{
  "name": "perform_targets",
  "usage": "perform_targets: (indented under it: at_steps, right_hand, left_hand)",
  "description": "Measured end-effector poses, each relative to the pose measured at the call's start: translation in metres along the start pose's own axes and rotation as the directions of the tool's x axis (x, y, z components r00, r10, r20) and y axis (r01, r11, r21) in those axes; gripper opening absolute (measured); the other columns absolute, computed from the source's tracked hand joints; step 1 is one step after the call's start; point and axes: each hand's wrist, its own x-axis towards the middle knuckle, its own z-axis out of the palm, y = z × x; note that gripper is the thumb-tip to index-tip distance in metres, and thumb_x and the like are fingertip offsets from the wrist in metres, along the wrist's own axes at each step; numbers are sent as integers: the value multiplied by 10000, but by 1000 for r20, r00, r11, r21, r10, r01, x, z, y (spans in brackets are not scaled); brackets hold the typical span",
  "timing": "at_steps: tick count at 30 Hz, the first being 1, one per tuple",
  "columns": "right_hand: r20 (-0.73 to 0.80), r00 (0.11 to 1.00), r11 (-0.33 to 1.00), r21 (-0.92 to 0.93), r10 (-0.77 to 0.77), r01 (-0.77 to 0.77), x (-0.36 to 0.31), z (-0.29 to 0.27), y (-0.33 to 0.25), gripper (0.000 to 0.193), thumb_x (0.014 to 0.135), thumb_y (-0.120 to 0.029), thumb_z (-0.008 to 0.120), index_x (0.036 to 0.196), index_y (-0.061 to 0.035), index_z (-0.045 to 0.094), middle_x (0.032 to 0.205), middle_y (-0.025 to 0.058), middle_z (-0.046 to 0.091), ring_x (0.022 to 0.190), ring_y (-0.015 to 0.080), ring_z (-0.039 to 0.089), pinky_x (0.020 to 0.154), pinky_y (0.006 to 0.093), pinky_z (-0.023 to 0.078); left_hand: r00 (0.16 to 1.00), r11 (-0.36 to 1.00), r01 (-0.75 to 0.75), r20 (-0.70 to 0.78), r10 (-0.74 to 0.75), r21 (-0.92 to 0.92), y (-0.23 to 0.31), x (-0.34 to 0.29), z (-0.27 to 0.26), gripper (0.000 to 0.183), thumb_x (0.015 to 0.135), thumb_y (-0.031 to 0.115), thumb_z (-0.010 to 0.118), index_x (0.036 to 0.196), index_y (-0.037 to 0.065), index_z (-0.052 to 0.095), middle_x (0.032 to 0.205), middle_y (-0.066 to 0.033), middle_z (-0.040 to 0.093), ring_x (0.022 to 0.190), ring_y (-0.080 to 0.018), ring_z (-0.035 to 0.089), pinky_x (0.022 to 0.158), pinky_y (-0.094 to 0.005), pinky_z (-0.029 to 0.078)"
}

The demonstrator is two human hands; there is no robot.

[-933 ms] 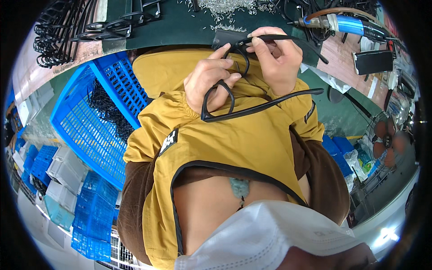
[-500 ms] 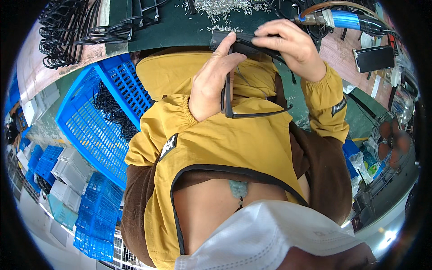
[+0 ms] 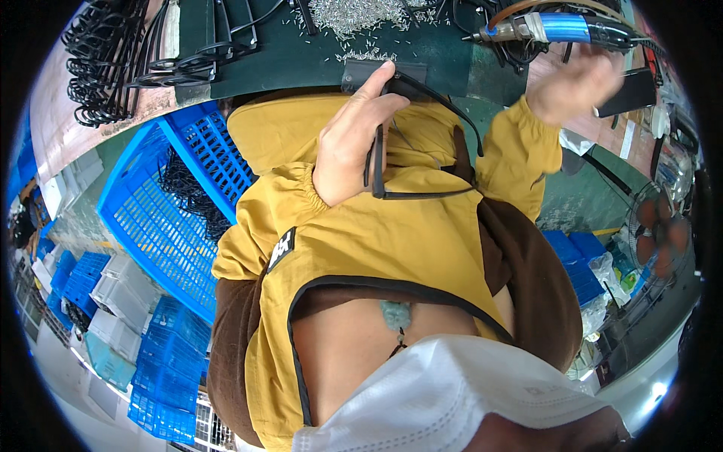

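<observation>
My left hand (image 3: 348,143) holds a black glasses frame (image 3: 407,162) in front of my yellow jacket, thumb and fingers pinching its front, one temple arm sticking out to the right. My right hand (image 3: 576,83) is lifted off the frame, blurred, fingers spread and empty, close to a blue-handled electric screwdriver (image 3: 557,29) that lies on the dark green bench (image 3: 301,56). A small dark pad (image 3: 358,74) sits at the bench edge just above my left hand.
A heap of small silver screws (image 3: 354,15) lies on the bench. Finished black frames (image 3: 113,60) are piled at the upper left. A blue plastic crate (image 3: 162,218) with black parts stands at my left. A fan (image 3: 655,233) is at the right.
My right hand let go of the glasses frame and swung right toward the screwdriver. My left hand alone keeps the frame, now turned upright.
</observation>
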Motion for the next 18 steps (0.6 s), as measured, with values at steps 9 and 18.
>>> perform_targets:
  at_steps: [9, 18]
  right_hand:
    - [743, 560, -56, 618, 367, -784, -6, 68, -16, 333, 1046, -451, 545, 1135, -131, 576, 798, -14, 458, 633, 113, 431, 527, 257, 368]
    - [744, 544, 8, 587, 387, -809, -11, 76, -38, 410, 1048, -552, 503, 1076, -145, 549, 714, -17, 436, 529, 95, 384, 433, 243, 317]
  left_hand:
    - [993, 994, -111, 36, 111, 17, -15, -1, 2, 383, 767, -154, 598, 1129, -46, 662, 1311, -324, 631, 1133, -395, 692, 831, -380, 582]
    - [995, 997, -68, 69, 71, -47, -11, 1, -2, 346, 791, -150, 603, 1118, -52, 654, 1198, -232, 677, 1242, -413, 643, 858, -403, 579]
